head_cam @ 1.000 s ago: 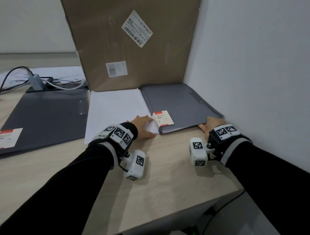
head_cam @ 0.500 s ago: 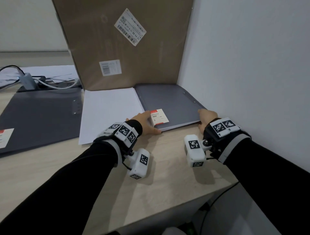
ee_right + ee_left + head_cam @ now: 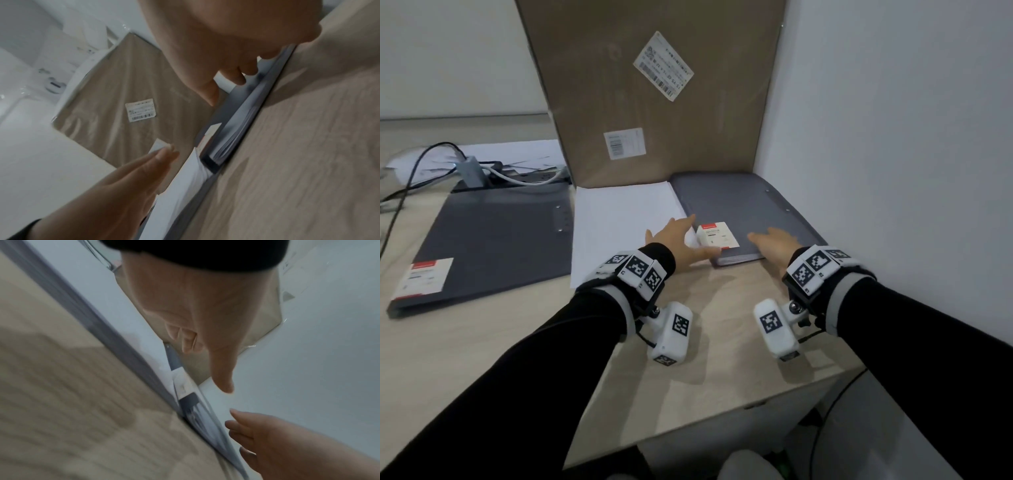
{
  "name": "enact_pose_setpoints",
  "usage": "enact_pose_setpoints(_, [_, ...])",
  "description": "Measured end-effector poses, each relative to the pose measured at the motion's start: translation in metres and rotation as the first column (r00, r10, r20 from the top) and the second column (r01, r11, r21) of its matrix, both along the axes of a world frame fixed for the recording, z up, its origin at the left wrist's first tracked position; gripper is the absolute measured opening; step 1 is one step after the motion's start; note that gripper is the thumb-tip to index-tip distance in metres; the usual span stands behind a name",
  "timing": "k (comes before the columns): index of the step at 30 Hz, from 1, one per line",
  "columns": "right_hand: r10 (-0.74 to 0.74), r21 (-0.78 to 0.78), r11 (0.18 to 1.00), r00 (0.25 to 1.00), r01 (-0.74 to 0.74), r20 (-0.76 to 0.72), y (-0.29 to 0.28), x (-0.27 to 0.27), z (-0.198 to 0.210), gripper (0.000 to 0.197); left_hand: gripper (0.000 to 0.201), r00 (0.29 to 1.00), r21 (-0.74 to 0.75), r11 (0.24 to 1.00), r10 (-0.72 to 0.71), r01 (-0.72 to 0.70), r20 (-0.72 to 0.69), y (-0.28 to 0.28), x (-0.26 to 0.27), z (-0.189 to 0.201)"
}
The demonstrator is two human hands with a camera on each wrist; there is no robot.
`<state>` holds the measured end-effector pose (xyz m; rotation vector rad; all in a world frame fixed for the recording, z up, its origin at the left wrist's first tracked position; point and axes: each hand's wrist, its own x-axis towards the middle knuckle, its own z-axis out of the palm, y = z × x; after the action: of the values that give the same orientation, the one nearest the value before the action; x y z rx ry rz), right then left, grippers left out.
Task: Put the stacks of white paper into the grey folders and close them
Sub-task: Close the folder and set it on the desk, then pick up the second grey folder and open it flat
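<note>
A closed grey folder [image 3: 743, 209] with a red-and-white label [image 3: 717, 234] lies on the desk by the wall. The right wrist view shows sheets inside this folder [image 3: 236, 129]. A stack of white paper [image 3: 619, 222] lies against its left side. Left of the paper lies a second grey folder [image 3: 493, 240]. My left hand [image 3: 688, 240] hovers with straight fingers over the seam between paper and folder. My right hand [image 3: 770, 241] is spread over the folder's near edge, holding nothing. Whether either hand touches the cover is unclear. Both wrist views are blurred.
A tall cardboard box [image 3: 654, 96] stands upright right behind the paper and the folder. A white wall [image 3: 893, 171] borders the folder on the right. A power strip with cables [image 3: 482, 174] sits at the back left. The desk's front edge [image 3: 722, 407] runs near my forearms.
Both hands have left the near edge of the right folder, where their fingers were tucked. They have moved forward over its cover with the fingers straightened.
</note>
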<state>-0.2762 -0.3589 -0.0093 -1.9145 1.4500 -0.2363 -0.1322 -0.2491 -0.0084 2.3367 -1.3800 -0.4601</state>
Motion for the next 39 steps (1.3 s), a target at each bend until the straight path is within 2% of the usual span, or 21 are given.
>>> enact_pose_setpoints(2, [-0.017, -0.038, 0.999, 0.988, 0.023, 0.151, 0.009, 0.010, 0.004, 0.055, 0.074, 0.997, -0.082, 0.994, 0.064, -0.066, -0.034, 0.019, 0.016, 0.005])
enact_pose_setpoints(5, [-0.008, -0.065, 0.997, 0.922, 0.037, 0.388, 0.033, 0.038, 0.012, 0.023, 0.056, 0.967, -0.209, 0.948, 0.211, -0.239, -0.145, 0.061, 0.050, 0.010])
enact_pose_setpoints(8, [0.046, -0.090, 0.996, 0.862, -0.001, 0.506, 0.074, 0.076, 0.023, 0.032, 0.040, 0.897, -0.255, 0.862, 0.403, -0.439, -0.183, 0.109, 0.089, 0.010])
enact_pose_setpoints(11, [0.214, -0.080, 0.976, 0.846, -0.201, 0.488, 0.119, 0.120, 0.028, 0.032, 0.037, 0.781, -0.230, 0.747, 0.589, -0.624, -0.207, 0.156, 0.127, 0.005])
enact_pose_setpoints(14, [0.369, -0.045, 0.921, 0.828, -0.388, 0.422, 0.159, 0.155, 0.028, 0.030, 0.041, 0.641, -0.198, 0.610, 0.739, -0.767, -0.206, 0.198, 0.158, -0.002])
enact_pose_setpoints(16, [0.459, -0.053, 0.879, 0.811, -0.474, 0.362, 0.180, 0.173, 0.024, 0.033, 0.047, 0.533, -0.142, 0.514, 0.829, -0.846, -0.172, 0.220, 0.174, -0.008])
enact_pose_setpoints(18, [0.505, -0.041, 0.854, 0.804, -0.519, 0.314, 0.196, 0.187, 0.017, 0.038, 0.049, 0.479, -0.075, 0.473, 0.860, -0.878, -0.177, 0.235, 0.185, -0.016])
enact_pose_setpoints(23, [0.640, 0.043, 0.765, 0.766, -0.643, 0.066, 0.218, 0.207, -0.004, 0.048, 0.057, 0.486, -0.075, 0.488, 0.820, -0.870, -0.304, 0.242, 0.203, -0.029])
enact_pose_setpoints(26, [0.643, 0.028, 0.766, 0.763, -0.643, -0.061, 0.219, 0.207, -0.008, 0.047, 0.064, 0.424, -0.027, 0.481, 0.743, -0.876, -0.517, 0.245, 0.215, -0.020])
enact_pose_setpoints(28, [0.659, 0.021, 0.751, 0.747, -0.660, -0.087, 0.218, 0.204, -0.009, 0.049, 0.043, 0.404, -0.036, 0.507, 0.641, -0.861, -0.652, 0.247, 0.219, -0.013])
enact_pose_setpoints(30, [0.670, 0.015, 0.743, 0.742, -0.669, -0.032, 0.220, 0.201, -0.010, 0.052, 0.018, 0.378, -0.063, 0.518, 0.530, -0.853, -0.759, 0.245, 0.217, -0.009])
enact_pose_setpoints(31, [0.654, -0.001, 0.756, 0.756, -0.654, 0.023, 0.221, 0.199, -0.009, 0.051, 0.013, 0.352, -0.089, 0.508, 0.450, -0.857, -0.821, 0.243, 0.211, -0.003])
enact_pose_setpoints(33, [0.580, -0.052, 0.813, 0.795, -0.581, 0.177, 0.224, 0.195, -0.007, 0.046, 0.014, 0.347, -0.150, 0.499, 0.329, -0.853, -0.879, 0.242, 0.198, 0.011])
enact_pose_setpoints(35, [0.499, -0.072, 0.861, 0.810, -0.503, 0.309, 0.226, 0.190, -0.001, 0.037, 0.016, 0.351, -0.207, 0.460, 0.253, -0.864, -0.902, 0.247, 0.181, 0.024])
enact_pose_setpoints(39, [0.350, -0.087, 0.931, 0.795, -0.356, 0.495, 0.228, 0.166, 0.018, 0.031, 0.026, 0.423, -0.306, 0.410, 0.233, -0.859, -0.876, 0.271, 0.146, 0.046])
